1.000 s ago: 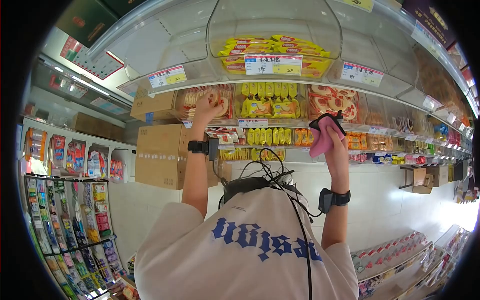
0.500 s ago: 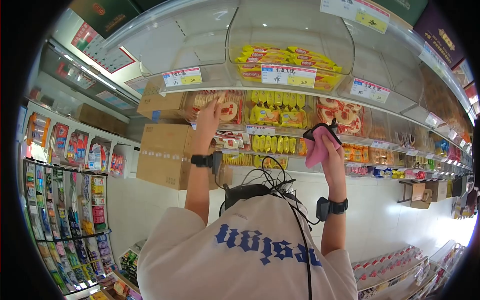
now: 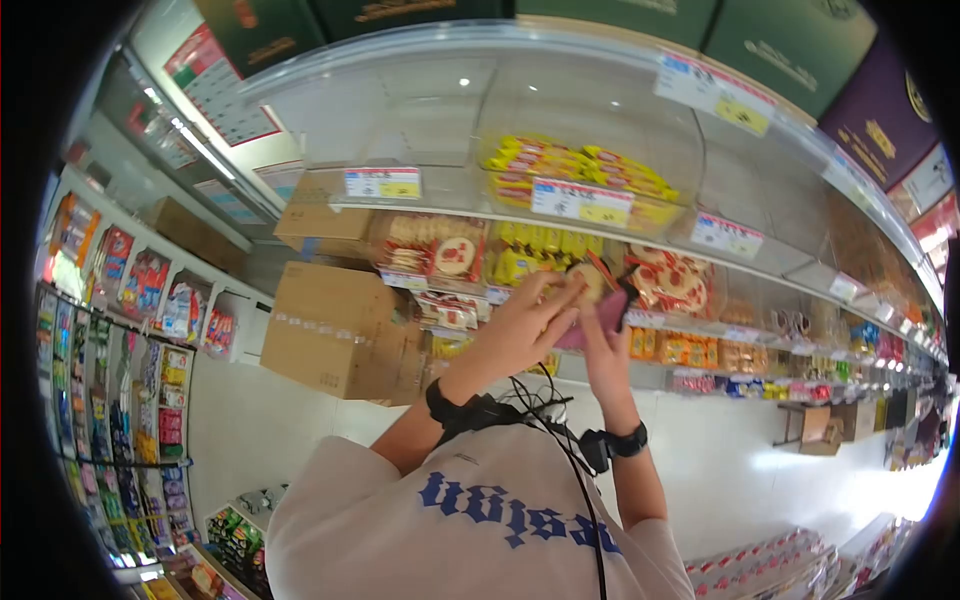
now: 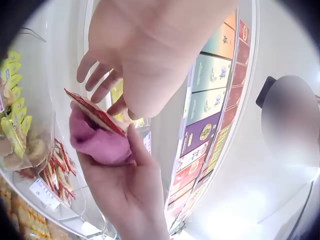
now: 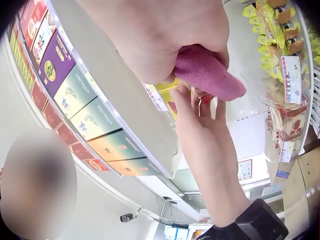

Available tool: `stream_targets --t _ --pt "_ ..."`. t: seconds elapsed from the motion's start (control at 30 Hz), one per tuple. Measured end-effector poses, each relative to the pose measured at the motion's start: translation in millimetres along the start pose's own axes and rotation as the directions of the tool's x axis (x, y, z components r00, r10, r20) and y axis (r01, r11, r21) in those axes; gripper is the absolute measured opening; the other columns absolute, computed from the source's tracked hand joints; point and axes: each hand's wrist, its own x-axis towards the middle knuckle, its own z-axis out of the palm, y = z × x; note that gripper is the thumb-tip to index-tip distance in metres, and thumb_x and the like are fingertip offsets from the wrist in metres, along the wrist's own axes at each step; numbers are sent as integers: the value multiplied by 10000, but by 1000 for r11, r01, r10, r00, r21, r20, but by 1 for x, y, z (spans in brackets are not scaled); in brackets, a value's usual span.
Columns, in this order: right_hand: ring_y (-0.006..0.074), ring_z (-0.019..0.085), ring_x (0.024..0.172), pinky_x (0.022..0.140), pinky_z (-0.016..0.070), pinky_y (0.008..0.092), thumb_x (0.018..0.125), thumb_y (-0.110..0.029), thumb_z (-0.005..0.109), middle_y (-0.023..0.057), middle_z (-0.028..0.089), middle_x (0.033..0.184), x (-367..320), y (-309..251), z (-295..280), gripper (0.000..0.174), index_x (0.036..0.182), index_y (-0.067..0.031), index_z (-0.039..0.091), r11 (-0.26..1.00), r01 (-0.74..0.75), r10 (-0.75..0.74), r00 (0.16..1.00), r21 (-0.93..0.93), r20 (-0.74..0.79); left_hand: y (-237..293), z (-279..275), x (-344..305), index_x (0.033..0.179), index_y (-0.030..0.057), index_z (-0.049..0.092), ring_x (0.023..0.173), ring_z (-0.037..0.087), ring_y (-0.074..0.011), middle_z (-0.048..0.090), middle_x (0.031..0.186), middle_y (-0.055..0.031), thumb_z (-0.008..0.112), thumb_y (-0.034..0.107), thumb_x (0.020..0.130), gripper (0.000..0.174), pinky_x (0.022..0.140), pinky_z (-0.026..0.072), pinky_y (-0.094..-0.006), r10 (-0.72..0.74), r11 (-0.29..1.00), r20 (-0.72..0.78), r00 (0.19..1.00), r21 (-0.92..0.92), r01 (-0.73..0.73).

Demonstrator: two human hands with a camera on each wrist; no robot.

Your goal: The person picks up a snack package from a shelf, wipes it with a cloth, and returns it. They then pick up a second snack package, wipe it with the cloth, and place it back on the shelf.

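Note:
A pink cloth (image 3: 578, 332) is in my right hand (image 3: 606, 365), gripped between fingers and palm in the left wrist view. A flat, red-edged packet (image 4: 95, 111) stands against the cloth (image 4: 102, 144), its lower corner at my right thumb. In the head view a pale round piece (image 3: 588, 284) shows in the packet. The spread fingers of my left hand (image 3: 515, 330) touch or nearly touch the packet, from the side away from the cloth. In the right wrist view the cloth (image 5: 210, 72) sticks out of my right hand (image 5: 165, 40), above my left hand (image 5: 205, 137).
Shelf bins behind the hands hold red-and-white packets (image 3: 455, 256), yellow wafer packs (image 3: 580, 168) and more red packets (image 3: 672, 280). Cardboard boxes (image 3: 330, 330) stand at the left. Green gift boxes (image 3: 790, 50) line the top shelf; a side rack (image 3: 120, 400) is far left.
My left hand has moved right from the bin of red-and-white packets to my right hand. A packet now shows at the cloth. My right hand has shifted left and down.

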Motion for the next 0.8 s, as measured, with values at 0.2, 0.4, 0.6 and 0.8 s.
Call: stream_targets --t 0.2,0.4,0.6,0.8 --pt "39 517 962 846 447 209 1024 -86 570 -33 551 1091 -3 0 -17 206 1225 -52 543 997 59 -58 998 -44 34 -10 -12 -1 1462 39 462 1175 573 -274 550 1285 -153 700 138 930 591 971 482 -385 -74 984 -44 996 -165 65" --pt "17 462 624 578 371 186 989 -82 620 -65 507 690 -1 -18 -2 131 862 -61 593 957 68 -86 995 -281 -52 -27 7 -8 1400 -23 459 1097 626 -138 641 1236 -108 687 105 952 519 894 529 -287 -337 634 128 933 -702 325" --pt "195 608 1024 891 471 304 957 -78 633 123 616 1138 4 1 -8 266 1200 13 571 780 359 -456 887 -512 -73 -21 1 2 1336 -41 500 1037 670 -150 696 1128 -136 658 89 941 445 833 542 -292 -443 690 5 896 -637 345" --pt "435 473 1315 1112 371 425 926 -48 597 255 461 1435 1 -16 22 397 1298 62 511 510 537 -491 823 -672 285 -14 17 -5 1326 -24 513 962 696 -314 697 1047 -203 672 40 846 510 808 528 -352 -252 889 -28 967 -401 220"
